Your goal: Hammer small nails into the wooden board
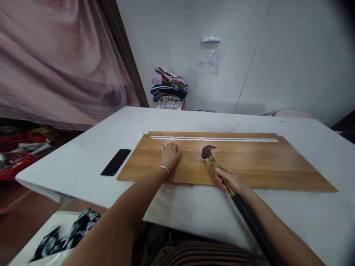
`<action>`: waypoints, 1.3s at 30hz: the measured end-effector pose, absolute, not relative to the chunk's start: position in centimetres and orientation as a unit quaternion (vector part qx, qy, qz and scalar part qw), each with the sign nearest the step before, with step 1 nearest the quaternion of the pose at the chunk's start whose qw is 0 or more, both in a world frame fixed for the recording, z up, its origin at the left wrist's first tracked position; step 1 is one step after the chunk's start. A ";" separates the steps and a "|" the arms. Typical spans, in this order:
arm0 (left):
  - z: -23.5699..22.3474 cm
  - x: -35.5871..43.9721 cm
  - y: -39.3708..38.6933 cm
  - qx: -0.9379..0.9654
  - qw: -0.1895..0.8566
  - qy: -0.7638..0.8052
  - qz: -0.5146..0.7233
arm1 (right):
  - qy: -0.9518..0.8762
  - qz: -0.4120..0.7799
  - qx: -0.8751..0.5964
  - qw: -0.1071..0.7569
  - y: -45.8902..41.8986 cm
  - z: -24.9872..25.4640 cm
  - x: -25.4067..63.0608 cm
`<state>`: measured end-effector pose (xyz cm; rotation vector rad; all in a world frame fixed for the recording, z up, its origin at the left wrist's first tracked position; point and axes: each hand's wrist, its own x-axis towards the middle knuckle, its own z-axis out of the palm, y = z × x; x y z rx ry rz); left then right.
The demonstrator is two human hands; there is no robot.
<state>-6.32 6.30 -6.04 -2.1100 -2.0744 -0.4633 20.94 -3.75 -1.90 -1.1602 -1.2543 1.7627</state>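
Observation:
A long wooden board (pixel 266 164) lies flat on the white table. My right hand (pixel 229 179) grips a claw hammer (pixel 222 175) partway along its handle, and the rusty head is just over the middle of the board. Around the head, several small dark spots, nails or holes, run in a line across the wood. My left hand (pixel 170 155), with a bracelet at the wrist, rests on the board's left part. Its fingers are bent and close together, right beside a few small nails (pixel 161 144); whatever is under the fingertips is hidden.
Two white measuring strips (pixel 215 139) lie along the board's far edge. Left of the board is a black phone (pixel 115 162) on the table (pixel 83 159). Folded cloths (pixel 169 88) are stacked behind the table against the wall. A pink curtain (pixel 63 55) hangs at left.

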 end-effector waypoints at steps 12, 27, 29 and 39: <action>-6.0 -6.4 6.4 -0.705 0.050 -0.687 -0.167 | -0.484 0.670 -0.469 0.310 -3.9 -1.7 21.1; -5.9 -6.3 6.4 -0.702 0.052 -0.691 -0.162 | -0.483 0.670 -0.455 0.333 -3.6 -2.2 21.1; -5.9 -6.3 6.3 -0.702 0.053 -0.692 -0.158 | -0.481 0.671 -0.456 0.333 -3.6 -2.3 21.1; -5.8 -6.2 6.3 -0.703 0.055 -0.691 -0.158 | -0.486 0.674 -0.445 0.334 -3.7 -2.5 20.8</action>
